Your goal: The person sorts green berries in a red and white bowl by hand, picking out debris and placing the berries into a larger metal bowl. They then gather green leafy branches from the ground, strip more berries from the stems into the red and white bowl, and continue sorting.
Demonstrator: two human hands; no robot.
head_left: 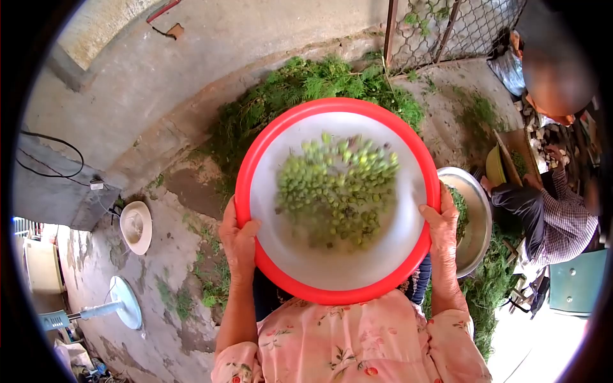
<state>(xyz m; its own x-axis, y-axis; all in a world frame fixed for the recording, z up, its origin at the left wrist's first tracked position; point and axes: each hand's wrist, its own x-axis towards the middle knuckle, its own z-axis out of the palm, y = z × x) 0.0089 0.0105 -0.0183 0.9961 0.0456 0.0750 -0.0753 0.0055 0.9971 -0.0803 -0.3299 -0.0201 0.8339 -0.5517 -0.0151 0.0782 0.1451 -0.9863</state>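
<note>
A round white basin with a thick red rim [341,297] is held up in front of me by both hands. My left hand [239,239] grips the left side of its rim, thumb over the edge. On the opposite side my right hand [442,223] is closed on the rim in the same way. Inside the basin, many small green fruits or seed cones [341,175] lie bunched toward the far side, smeared by motion. Beyond the right rim stands a metal bowl [476,223] with green stuff in it, partly hidden by my right hand and the basin.
Cut leafy green branches [332,76] lie along the wall behind the basin, with more greenery [482,319] at lower right. Another person [568,223] sits on the right near a yellow-green bowl [495,167]. A pale hat [136,228] and a fan [126,303] are at left.
</note>
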